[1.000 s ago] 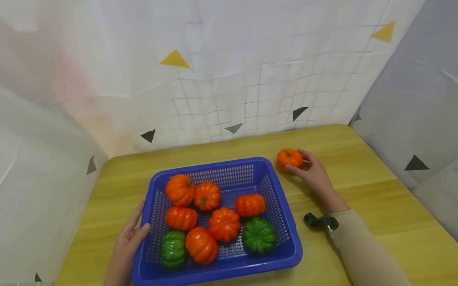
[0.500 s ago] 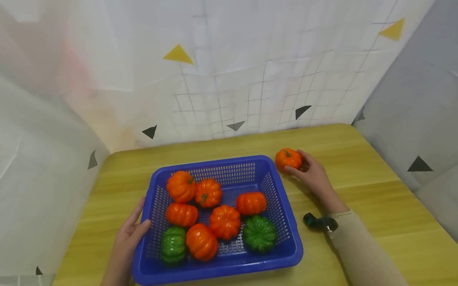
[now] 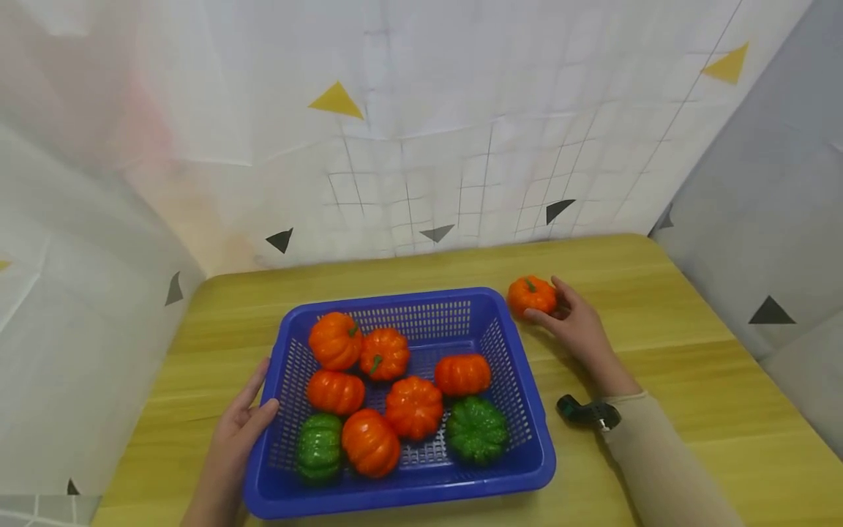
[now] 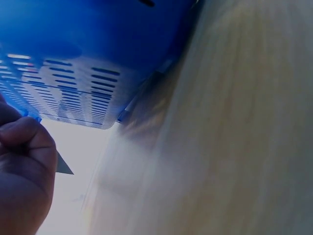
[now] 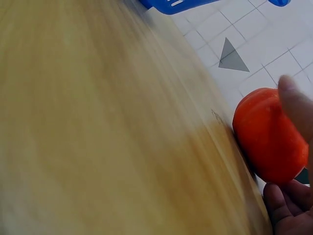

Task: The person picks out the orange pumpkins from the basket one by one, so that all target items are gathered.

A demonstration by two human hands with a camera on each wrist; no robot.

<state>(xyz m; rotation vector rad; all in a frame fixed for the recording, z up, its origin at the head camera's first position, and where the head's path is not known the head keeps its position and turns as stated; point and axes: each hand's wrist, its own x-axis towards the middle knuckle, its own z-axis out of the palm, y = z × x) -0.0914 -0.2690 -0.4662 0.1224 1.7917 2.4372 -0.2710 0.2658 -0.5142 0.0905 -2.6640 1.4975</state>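
Note:
A blue plastic basket [image 3: 395,498] with slotted walls stands on the table, bearing several orange toy pumpkins [image 3: 413,408] and two green ones [image 3: 477,430]. At its left side my left hand [image 3: 232,435] grips the rim, thumb on top and fingers along the outer wall. The left wrist view shows that hand [image 4: 24,171] at the edge, beside the basket wall [image 4: 88,88]. Right of the basket's far corner, my right hand [image 3: 579,329] holds another orange pumpkin [image 3: 530,296] on the table, thumb in front. In the right wrist view the thumb partly covers this pumpkin [image 5: 269,137].
The yellow wood-grain table [image 3: 685,388] meets a white sheet wall [image 3: 421,176] with grid lines and coloured triangles behind the basket. Grey-white side walls [image 3: 784,256] flank the table. A dark wrist device [image 3: 589,412] sits at my right sleeve [image 3: 658,461].

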